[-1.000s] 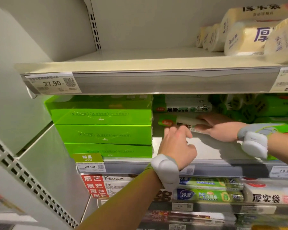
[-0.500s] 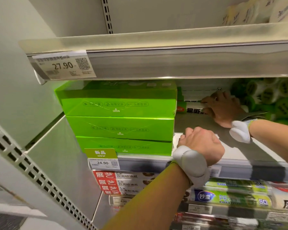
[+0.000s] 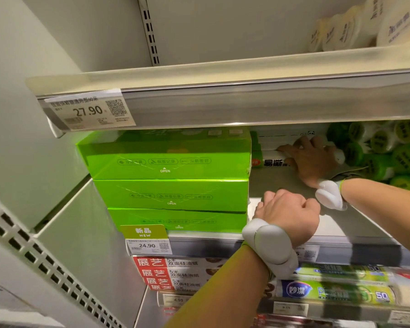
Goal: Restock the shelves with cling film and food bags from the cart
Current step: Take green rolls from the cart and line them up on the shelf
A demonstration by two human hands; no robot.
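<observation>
The cling film box (image 3: 271, 162), white with a green end and dark lettering, lies lengthwise at the back of the middle shelf (image 3: 279, 185), right of centre in the frame, under more white boxes stacked above it. The right hand (image 3: 314, 162) lies flat on that stack with its fingers spread. The left hand (image 3: 288, 214) hovers lower, over the shelf's front edge, curled into a fist with nothing visible in it. A stack of three bright green boxes (image 3: 166, 176) crowds the box's left end, and a pile of green rolls (image 3: 388, 152) hems in the right. A 27.90 price tag (image 3: 90, 112) hangs at upper left, and red-labelled boxes (image 3: 166, 273) fill the shelf below.
</observation>
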